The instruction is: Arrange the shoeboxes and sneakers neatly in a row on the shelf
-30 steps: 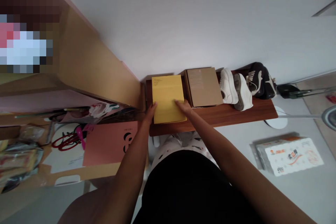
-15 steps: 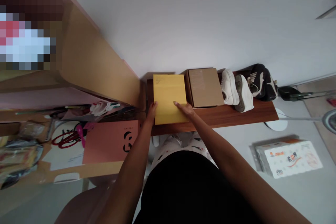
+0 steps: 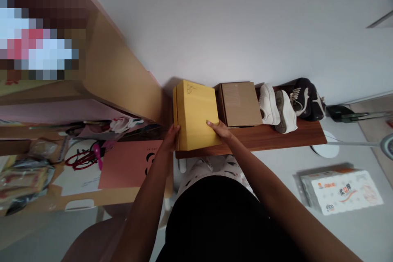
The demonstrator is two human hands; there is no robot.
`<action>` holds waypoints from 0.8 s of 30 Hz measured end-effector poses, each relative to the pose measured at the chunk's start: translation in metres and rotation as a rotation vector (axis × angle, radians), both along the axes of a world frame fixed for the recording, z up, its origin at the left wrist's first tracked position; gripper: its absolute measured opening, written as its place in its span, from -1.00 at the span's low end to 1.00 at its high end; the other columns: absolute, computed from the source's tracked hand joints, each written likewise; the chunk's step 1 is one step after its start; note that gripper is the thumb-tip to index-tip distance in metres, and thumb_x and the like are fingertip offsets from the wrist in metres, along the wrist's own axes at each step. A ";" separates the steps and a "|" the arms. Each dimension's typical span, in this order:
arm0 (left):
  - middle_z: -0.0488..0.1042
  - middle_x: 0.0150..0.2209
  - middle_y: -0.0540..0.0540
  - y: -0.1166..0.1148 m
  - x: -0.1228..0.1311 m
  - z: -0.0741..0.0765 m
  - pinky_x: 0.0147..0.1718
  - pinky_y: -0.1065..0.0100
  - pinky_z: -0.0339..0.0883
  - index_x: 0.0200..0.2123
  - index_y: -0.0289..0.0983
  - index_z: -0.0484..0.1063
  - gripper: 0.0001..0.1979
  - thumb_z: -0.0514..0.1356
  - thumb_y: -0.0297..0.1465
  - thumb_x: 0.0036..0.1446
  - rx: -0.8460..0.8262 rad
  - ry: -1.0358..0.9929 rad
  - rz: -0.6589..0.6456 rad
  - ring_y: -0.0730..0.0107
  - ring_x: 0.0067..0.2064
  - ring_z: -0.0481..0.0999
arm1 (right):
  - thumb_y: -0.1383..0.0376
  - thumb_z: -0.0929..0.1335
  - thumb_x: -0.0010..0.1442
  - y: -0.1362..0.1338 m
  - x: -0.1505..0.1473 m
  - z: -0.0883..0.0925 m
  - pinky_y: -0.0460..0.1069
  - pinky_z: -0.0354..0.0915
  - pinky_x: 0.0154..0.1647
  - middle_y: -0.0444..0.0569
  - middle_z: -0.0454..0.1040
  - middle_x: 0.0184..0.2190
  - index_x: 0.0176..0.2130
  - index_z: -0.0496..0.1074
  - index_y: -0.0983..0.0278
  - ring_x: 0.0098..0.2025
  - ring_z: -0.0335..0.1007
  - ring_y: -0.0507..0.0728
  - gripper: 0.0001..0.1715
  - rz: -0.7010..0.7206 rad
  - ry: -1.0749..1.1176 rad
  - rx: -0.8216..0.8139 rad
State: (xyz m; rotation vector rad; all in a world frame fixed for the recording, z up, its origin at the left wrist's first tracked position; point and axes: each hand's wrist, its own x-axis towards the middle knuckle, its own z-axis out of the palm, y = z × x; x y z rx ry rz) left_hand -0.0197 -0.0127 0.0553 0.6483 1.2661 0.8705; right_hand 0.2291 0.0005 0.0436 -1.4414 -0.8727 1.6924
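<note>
A yellow box (image 3: 199, 114) with small dark print at its far left corner lies on a brown wooden bench (image 3: 251, 141). Its top is tilted, the left edge standing higher, and a seam shows along the left side. My left hand (image 3: 171, 136) grips that left side, most of its fingers hidden. On the opposite edge, my right hand (image 3: 221, 130) clasps the box with the thumb on top and the fingers out of sight beneath. Right beside it sits a closed brown cardboard box (image 3: 241, 104).
White sneakers (image 3: 278, 108) and black shoes (image 3: 305, 98) fill the bench's right end. A pack of paper rolls (image 3: 342, 190) lies on the floor. To the left, a desk holds a pink box (image 3: 125, 166) and red cord (image 3: 81, 159); a wooden panel (image 3: 123, 65) rises behind.
The yellow box has tipped, its left edge coming up so the side and seam show. My left hand has moved slightly left and toward me with it.
</note>
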 end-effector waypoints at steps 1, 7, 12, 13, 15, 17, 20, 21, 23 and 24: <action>0.59 -0.01 -0.18 -0.001 -0.001 0.003 0.03 0.08 0.47 0.25 -0.19 0.31 -0.21 0.28 0.07 0.03 -0.005 0.005 -0.004 0.02 0.08 0.55 | -0.18 0.49 -0.01 0.000 -0.001 0.000 0.17 0.36 0.19 0.15 0.50 0.14 0.24 0.34 0.30 0.12 0.48 0.23 0.01 -0.008 -0.001 0.026; 0.60 -0.02 -0.18 -0.002 0.001 0.012 -0.01 0.08 0.50 0.22 -0.19 0.33 -0.22 0.35 0.02 -0.02 0.012 0.060 0.027 0.01 0.03 0.58 | -0.18 0.48 0.02 -0.003 -0.009 -0.001 0.17 -0.04 0.44 0.15 0.13 0.41 0.43 0.03 0.27 0.47 -0.06 0.20 0.23 -0.012 -0.195 0.102; 0.58 0.03 -0.15 0.000 0.014 0.019 0.04 0.04 0.47 0.26 -0.15 0.34 -0.26 0.36 -0.10 0.02 0.071 0.240 0.048 0.03 0.06 0.56 | -0.18 0.45 0.08 -0.011 -0.025 0.008 0.23 -0.25 0.47 0.01 -0.02 0.47 0.43 0.04 0.13 0.52 -0.33 0.20 0.13 0.089 -0.216 0.061; 0.57 0.04 -0.14 0.001 0.017 0.021 0.06 0.04 0.46 0.27 -0.14 0.34 -0.27 0.37 -0.13 0.03 0.089 0.279 0.047 0.03 0.07 0.55 | -0.18 0.45 0.09 -0.013 -0.029 0.012 0.23 -0.19 0.47 -0.03 0.03 0.45 0.43 0.04 0.10 0.51 -0.23 0.21 0.12 0.104 -0.176 0.067; 0.56 0.07 -0.12 0.002 0.022 0.024 0.09 0.05 0.43 0.28 -0.14 0.34 -0.26 0.37 -0.17 0.03 0.127 0.357 0.043 0.03 0.10 0.53 | -0.16 0.46 0.09 -0.016 -0.035 0.019 0.22 -0.03 0.45 -0.08 0.15 0.41 0.44 0.01 0.06 0.45 0.00 0.22 0.13 0.118 -0.093 0.078; 0.56 0.08 -0.11 0.004 0.027 0.024 0.12 0.05 0.41 0.30 -0.14 0.31 -0.24 0.38 -0.19 0.02 0.146 0.416 0.035 0.01 0.12 0.52 | -0.13 0.47 0.09 -0.018 -0.038 0.025 0.21 0.12 0.40 -0.09 0.26 0.35 0.45 -0.02 0.06 0.37 0.20 0.22 0.14 0.106 -0.024 0.079; 0.56 0.08 -0.11 0.008 0.033 0.021 0.13 0.05 0.39 0.33 -0.12 0.28 -0.21 0.38 -0.22 0.03 0.151 0.446 0.022 0.00 0.12 0.52 | -0.11 0.45 0.11 -0.019 -0.037 0.029 0.18 0.27 0.32 -0.07 0.38 0.27 0.45 0.00 0.09 0.26 0.35 0.22 0.11 0.067 0.028 0.064; 0.55 0.09 -0.11 0.009 0.035 0.019 0.13 0.05 0.38 0.33 -0.12 0.27 -0.22 0.38 -0.22 0.03 0.153 0.449 0.015 0.00 0.12 0.52 | -0.12 0.44 0.12 -0.018 -0.036 0.028 0.17 0.29 0.30 -0.07 0.41 0.24 0.44 0.02 0.09 0.23 0.38 0.22 0.09 0.056 0.028 0.058; 0.54 0.11 -0.12 0.011 0.039 0.015 0.14 0.05 0.37 0.34 -0.12 0.26 -0.22 0.37 -0.21 0.05 0.160 0.469 -0.003 -0.01 0.13 0.52 | -0.13 0.42 0.13 -0.018 -0.033 0.026 0.16 0.32 0.27 -0.07 0.44 0.21 0.44 0.04 0.10 0.21 0.40 0.22 0.06 0.044 0.015 0.046; 0.53 0.13 -0.12 0.011 0.041 0.014 0.15 0.05 0.35 0.34 -0.12 0.25 -0.21 0.37 -0.20 0.05 0.160 0.486 -0.012 -0.01 0.14 0.50 | -0.14 0.41 0.14 -0.018 -0.032 0.025 0.15 0.32 0.27 -0.08 0.44 0.21 0.44 0.04 0.09 0.21 0.40 0.22 0.05 0.041 0.008 0.044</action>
